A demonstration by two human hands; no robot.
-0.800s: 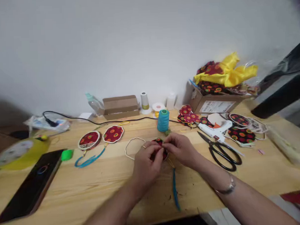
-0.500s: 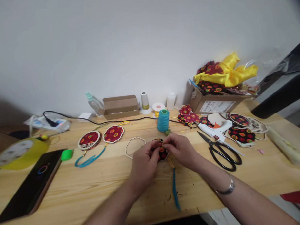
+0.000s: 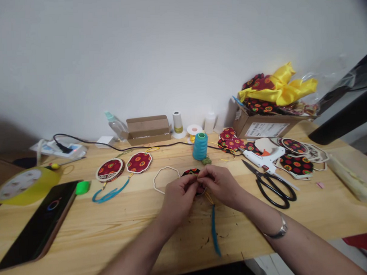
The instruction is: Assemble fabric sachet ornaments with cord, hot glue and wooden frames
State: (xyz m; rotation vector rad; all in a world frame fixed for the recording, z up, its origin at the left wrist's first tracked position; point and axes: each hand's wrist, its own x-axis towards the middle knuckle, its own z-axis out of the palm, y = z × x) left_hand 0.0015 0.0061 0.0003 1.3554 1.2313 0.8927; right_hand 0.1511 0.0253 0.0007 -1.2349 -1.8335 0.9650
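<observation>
My left hand [image 3: 181,197] and my right hand [image 3: 219,184] meet fingertip to fingertip, both closed in a pinch. A thin green cord shows at the fingertips; its exact run is hidden. Just under them is a black fabric ornament [image 3: 190,171] with red and yellow dots, partly covered by my fingers. Its yellow loop and blue tassel [image 3: 215,230] hang toward the table's front edge. A small green cord bundle [image 3: 206,160] lies right behind my right hand. Left of the ornament is a scalloped wooden frame [image 3: 155,180]. A blue thread cone [image 3: 200,147] stands behind.
Black scissors [image 3: 274,186] and a white glue gun [image 3: 265,158] lie to the right, near fabric pieces [image 3: 295,165] and a cardboard box [image 3: 266,126]. Leftward are two red ornaments [image 3: 139,162], a phone [image 3: 38,222] and a tape roll [image 3: 43,184]. A black cable [image 3: 135,148] crosses behind.
The dark ornament's upper part now shows more fully beneath my fingers. My fingertips have drawn closer together, and the green strand at them is more visible.
</observation>
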